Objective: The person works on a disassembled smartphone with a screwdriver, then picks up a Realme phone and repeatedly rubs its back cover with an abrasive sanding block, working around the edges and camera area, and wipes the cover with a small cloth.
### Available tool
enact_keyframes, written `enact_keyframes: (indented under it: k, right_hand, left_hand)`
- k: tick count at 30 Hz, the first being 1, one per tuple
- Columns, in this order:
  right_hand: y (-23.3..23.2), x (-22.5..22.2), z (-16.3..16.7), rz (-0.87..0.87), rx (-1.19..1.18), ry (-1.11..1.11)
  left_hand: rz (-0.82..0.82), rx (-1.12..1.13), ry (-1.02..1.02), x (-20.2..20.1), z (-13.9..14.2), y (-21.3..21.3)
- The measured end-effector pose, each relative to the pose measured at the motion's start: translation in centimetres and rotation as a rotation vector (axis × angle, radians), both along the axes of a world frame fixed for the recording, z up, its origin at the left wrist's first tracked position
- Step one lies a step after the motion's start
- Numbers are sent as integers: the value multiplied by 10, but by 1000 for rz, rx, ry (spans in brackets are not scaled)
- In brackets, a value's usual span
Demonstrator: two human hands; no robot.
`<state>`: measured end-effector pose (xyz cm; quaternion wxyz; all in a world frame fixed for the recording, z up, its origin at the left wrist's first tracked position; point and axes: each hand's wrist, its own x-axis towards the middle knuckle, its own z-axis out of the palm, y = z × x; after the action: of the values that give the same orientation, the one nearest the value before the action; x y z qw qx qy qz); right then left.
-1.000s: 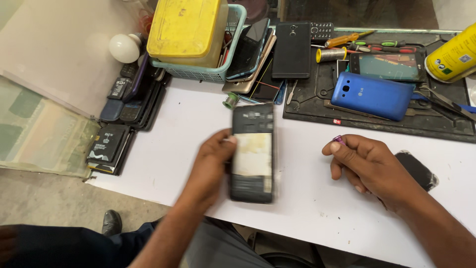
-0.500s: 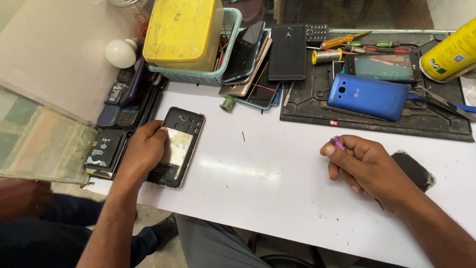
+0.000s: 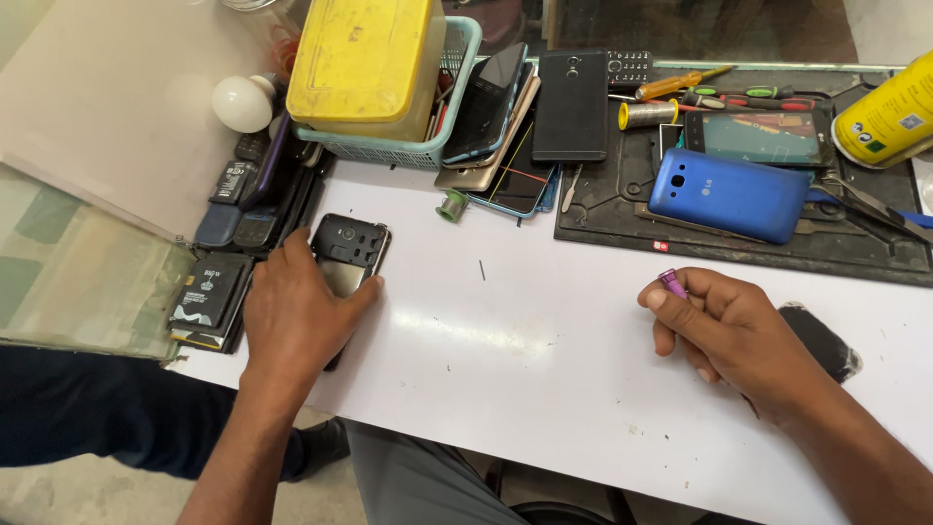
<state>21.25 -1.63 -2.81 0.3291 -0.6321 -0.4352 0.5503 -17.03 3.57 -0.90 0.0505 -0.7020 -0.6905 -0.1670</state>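
Fingers of the left hand [image 3: 296,316] lie flat and together over an opened black phone [image 3: 348,255] with its back cover off, pressing it to the white table [image 3: 515,360] at centre left of the frame. Right hand [image 3: 734,331], at centre right, is curled shut, pinching a small purple-tipped tool [image 3: 673,282] between thumb and forefinger. Beyond them, a blue phone [image 3: 731,194] lies on a black mat [image 3: 777,248] at upper right, and a yellow box [image 3: 364,60] sits in a teal basket [image 3: 413,151] at upper centre.
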Motion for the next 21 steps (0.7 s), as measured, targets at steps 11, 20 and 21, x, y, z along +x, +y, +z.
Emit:
enact_keyframes:
  k: [11,20,21]
  right_hand:
    - [-2,3,-1,-81,71,72]
    - [-2,10,-15,-166,268,205]
    - [-3,11,-17,-167,293,224]
  left_hand:
    - [21,20,76,5,5,-7]
    - [-379,306,-178,73,-1,-13]
    - [-437,274,-263,87,-2,-15]
